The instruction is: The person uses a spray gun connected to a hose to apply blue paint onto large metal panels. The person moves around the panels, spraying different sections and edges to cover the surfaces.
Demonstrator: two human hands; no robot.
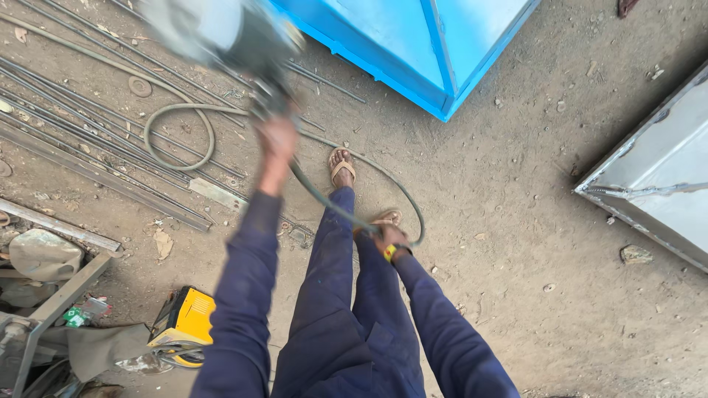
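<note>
one blurred power tool [221, 33], one cable [324, 199], one yellow machine [184, 320], two sandalled feet [342, 168], two metal boxes [413, 44].

We see navy sleeves [243, 295], a grey grinder [221, 33], a bright blue panel [413, 44], and a yellow box [188, 317] on brown dirt [516, 221].

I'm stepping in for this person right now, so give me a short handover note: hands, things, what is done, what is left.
Left hand: raised, gripping the grey power tool, which is blurred.
Right hand: low by the legs, holding the tool's cable.
The cable loops over the dirt floor past the metal rods.
Blue metal box ahead, unpainted metal box to the right, yellow machine at lower left.
Done: tool and cable picked up.
Left: tool touches no workpiece; no work on either box shows yet.
</note>
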